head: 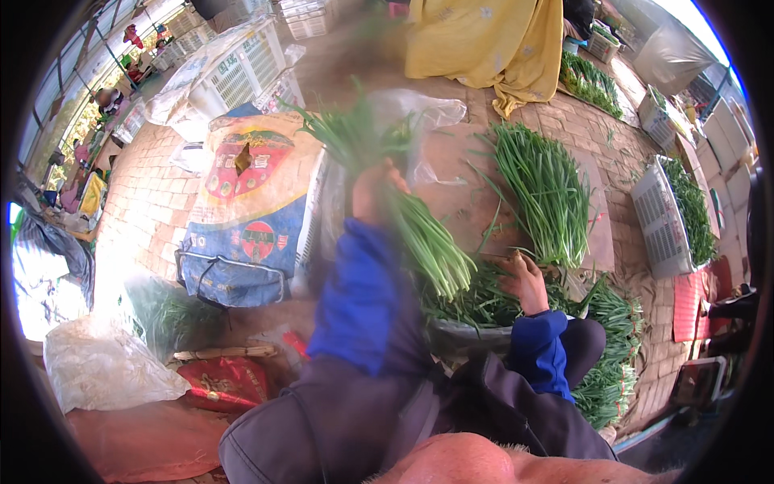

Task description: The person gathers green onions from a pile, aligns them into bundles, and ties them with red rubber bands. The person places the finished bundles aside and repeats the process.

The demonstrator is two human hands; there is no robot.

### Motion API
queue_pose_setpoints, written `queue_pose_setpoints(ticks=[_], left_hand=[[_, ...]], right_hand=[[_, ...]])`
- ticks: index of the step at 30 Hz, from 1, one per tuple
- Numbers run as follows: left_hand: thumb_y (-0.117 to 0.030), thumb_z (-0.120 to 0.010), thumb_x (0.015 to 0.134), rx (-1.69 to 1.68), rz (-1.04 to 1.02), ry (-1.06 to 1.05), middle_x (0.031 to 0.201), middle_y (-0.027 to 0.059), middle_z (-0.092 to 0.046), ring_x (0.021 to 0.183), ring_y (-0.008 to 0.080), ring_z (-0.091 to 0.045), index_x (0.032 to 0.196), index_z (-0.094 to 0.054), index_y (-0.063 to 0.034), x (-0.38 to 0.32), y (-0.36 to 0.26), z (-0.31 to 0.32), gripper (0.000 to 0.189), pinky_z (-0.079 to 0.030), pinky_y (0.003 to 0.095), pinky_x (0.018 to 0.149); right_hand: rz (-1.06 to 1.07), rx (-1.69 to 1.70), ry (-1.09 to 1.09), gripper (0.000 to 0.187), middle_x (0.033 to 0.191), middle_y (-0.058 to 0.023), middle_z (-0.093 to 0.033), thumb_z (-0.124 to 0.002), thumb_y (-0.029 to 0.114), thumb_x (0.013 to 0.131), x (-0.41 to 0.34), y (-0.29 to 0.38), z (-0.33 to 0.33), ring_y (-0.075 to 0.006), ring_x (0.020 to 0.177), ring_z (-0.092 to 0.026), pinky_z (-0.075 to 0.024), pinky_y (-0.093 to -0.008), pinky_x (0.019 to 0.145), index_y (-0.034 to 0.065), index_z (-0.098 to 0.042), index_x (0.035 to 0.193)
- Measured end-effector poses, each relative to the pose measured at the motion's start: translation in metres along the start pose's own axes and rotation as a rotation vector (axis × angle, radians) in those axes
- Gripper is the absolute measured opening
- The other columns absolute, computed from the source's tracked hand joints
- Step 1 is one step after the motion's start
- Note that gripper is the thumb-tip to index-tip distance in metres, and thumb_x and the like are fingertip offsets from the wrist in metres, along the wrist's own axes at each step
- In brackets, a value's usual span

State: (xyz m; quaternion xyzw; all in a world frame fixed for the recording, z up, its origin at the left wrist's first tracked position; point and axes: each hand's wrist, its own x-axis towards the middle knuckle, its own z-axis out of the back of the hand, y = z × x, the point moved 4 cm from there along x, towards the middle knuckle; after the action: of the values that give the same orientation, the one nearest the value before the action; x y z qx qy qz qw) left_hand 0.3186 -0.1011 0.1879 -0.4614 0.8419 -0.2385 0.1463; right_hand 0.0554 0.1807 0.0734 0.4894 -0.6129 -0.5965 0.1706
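My left hand grips a bunch of green chives. The pale stem ends point down toward my lap, and the leafy tops blur upward. Half curled, my right hand is at loose green leaves in a plastic-lined container between my knees; its fingers look apart, with nothing clearly held. Just beyond it, a larger pile of chives lies on a brown board. Clear plastic film rests on the board's far left part.
Tied chive bundles are stacked by my right knee. Farther right stands a white crate of greens. A printed sack lies left, before stacked white crates. Yellow cloth hangs ahead. People sit at far left.
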Motion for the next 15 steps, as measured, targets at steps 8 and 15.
queue_pose_setpoints(ticks=[8,15], left_hand=[[-0.022,-0.054,0.094,0.066,-0.094,0.064,0.078,-0.0006,-0.055,0.071,0.0196,-0.054,0.106,-0.056,-0.0128,0.005,0.001,0.008,0.015,-0.049,0.0382,0.071],[-0.022,-0.057,0.095,-0.025,-0.019,0.095,0.081,-0.0004,-0.057,0.075,0.0191,-0.057,0.107,-0.055,-0.0118,0.004,0.000,0.001,0.016,-0.050,0.0395,0.075]], right_hand=[[0.367,-1.071,-0.173,0.042,0.129,-0.0216,-0.065,-0.060,0.016,0.090,-0.006,-0.028,0.008,-0.0387,0.120,-0.061,-0.0497,-0.0449,0.099,0.0063,-0.064,0.131],[0.354,-1.078,-0.125,0.043,0.122,-0.0193,-0.070,-0.060,0.023,0.097,-0.016,0.034,-0.020,-0.0355,0.113,-0.066,-0.0510,-0.0438,0.097,0.0042,-0.061,0.135]])
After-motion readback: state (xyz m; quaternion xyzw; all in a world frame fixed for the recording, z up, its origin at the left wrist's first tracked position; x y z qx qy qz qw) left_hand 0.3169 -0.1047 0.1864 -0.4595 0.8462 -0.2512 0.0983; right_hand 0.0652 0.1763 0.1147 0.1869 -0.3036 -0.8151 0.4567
